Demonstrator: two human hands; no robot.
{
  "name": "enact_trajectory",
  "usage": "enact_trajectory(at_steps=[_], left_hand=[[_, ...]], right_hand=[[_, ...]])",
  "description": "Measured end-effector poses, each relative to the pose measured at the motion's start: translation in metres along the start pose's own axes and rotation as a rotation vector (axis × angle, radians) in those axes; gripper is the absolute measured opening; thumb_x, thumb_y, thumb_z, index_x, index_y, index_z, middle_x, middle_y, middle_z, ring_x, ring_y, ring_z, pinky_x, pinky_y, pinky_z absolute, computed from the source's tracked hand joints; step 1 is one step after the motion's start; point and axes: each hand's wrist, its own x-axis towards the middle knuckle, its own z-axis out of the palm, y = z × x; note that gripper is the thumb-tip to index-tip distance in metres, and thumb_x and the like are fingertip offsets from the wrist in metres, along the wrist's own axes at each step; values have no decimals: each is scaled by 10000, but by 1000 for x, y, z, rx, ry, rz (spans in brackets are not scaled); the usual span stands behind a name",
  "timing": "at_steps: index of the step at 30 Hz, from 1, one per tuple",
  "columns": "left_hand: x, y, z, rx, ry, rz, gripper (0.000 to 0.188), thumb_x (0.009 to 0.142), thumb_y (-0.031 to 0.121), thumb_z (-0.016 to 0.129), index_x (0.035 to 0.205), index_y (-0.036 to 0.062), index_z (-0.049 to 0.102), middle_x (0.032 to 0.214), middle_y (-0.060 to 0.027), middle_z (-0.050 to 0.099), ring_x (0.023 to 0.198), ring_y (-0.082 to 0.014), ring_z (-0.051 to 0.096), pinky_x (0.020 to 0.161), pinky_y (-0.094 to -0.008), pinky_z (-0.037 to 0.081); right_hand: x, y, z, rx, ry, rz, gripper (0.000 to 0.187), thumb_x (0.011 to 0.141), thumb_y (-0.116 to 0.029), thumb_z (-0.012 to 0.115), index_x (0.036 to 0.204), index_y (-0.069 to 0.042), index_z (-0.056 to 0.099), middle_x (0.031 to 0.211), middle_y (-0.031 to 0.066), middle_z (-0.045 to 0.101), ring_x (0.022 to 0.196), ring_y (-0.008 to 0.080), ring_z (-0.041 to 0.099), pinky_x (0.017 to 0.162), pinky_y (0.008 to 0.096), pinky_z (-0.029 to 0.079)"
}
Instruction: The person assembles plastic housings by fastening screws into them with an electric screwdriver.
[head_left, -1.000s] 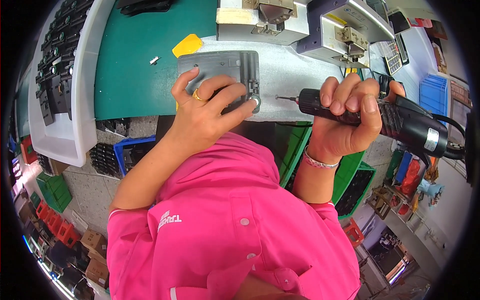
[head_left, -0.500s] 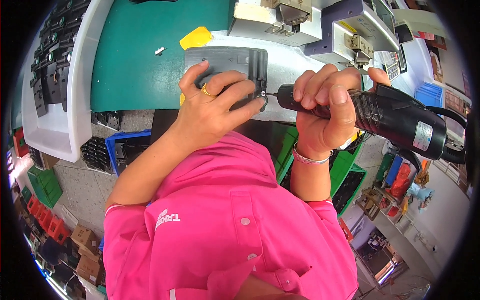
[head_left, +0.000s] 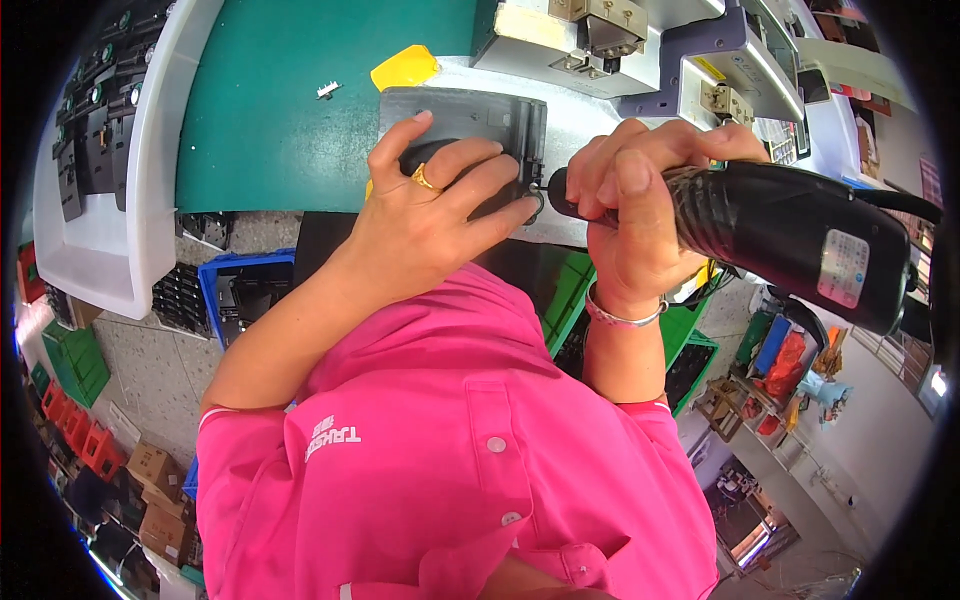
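Note:
My left hand (head_left: 420, 205), with a gold ring on one finger, grips a black plastic housing (head_left: 455, 105) at the near edge of the worktop, fingers spread and curled over it. My right hand (head_left: 645, 205) is wrapped around a black electric screwdriver (head_left: 790, 235), which lies almost level. Its nose is close to the housing's right edge, and the short bit reaches a small bright spot there, next to my left fingertips. Whether the bit sits in a screw is too small to tell. Beyond the housing lies a yellow piece (head_left: 405, 68).
A white bin (head_left: 150, 190) of black parts stands at the left. On the green mat (head_left: 260, 120) lies a small white part (head_left: 328, 91). Grey machines (head_left: 580, 60) stand at the far right. Blue (head_left: 210, 285) and green crates (head_left: 570, 295) sit below the worktop.
The screwdriver's nose has moved closer to the housing, and its rear end has dropped a little toward me. My left hand keeps its hold on the housing. The whole view has shifted slightly.

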Motion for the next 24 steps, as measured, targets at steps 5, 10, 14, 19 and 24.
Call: enact_trajectory(at_steps=[5,10,14,19,24], left_hand=[[-5,-3,-1,-32,-39,-44,250,722,203,630,938,290,719,1051,44,580,1092,-127,530,1045,-504,226],[-6,-1,3,-10,-3,-45,264,729,204,628,961,295,713,1069,38,582,1091,-131,525,1054,-501,214],[-2,2,10,-37,18,-89,315,687,207,698,980,323,710,1014,46,582,1052,-151,544,1049,-494,214],[6,1,11,-87,7,-94,366,663,192,721,1007,317,707,1041,34,570,1056,-162,542,1047,-498,221],[5,-1,12,-79,-17,-79,387,662,216,734,1035,316,701,1032,34,570,1062,-166,539,1037,-502,237]], right_hand=[[-5,-1,-3,-194,-87,-28,416,838,50,591,1146,-110,363,644,62,490,473,164,460,456,334,454],[-5,1,-2,-8,13,12,445,853,7,598,1215,-114,370,652,45,481,479,162,449,476,341,461],[18,-12,-4,349,269,-69,543,876,-19,580,1323,-106,284,656,47,506,499,176,482,474,358,472],[59,-9,-8,206,325,-294,550,875,-12,539,1325,-29,224,647,88,497,495,178,502,512,373,517],[74,-1,-3,155,349,-338,503,854,8,565,1234,22,235,624,97,512,474,189,534,538,371,535]])
